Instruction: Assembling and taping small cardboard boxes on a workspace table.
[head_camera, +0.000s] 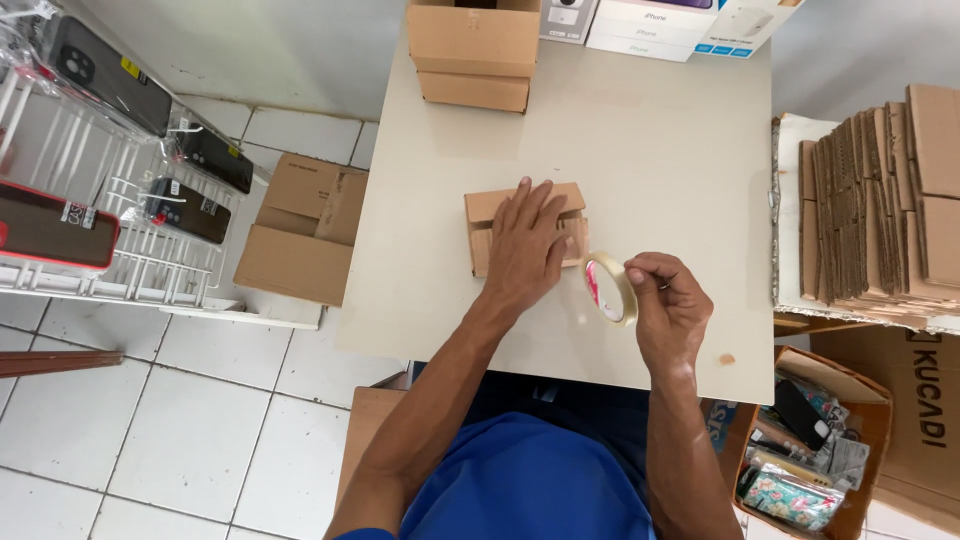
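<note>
- On the table (640, 160), just in front of the person, a small box (487, 215) is lying with its flaps folded shut; folding is judged done.
- Left hand (524, 245) is pressing flat on the box top, fingers spread, holding the flaps down.
- Right hand (668, 305) is pinching a tape roll (610, 288) just right of the box, thumb and forefinger working at the rim, apparently at the tape's free end.
- No tape is showing on the box yet; sealing is judged as what remains.
- Box is looking plain brown cardboard, flat and shallow, mostly covered by the left hand; its seam is hidden.
- Tape roll is looking clear or pale, standing on edge, with a reddish core.
- Beyond the box, at the table's far edge, a larger carton (473, 50) is sitting open.
- Right of the box, off the table, flat cardboard (880, 200) is standing stacked.
</note>
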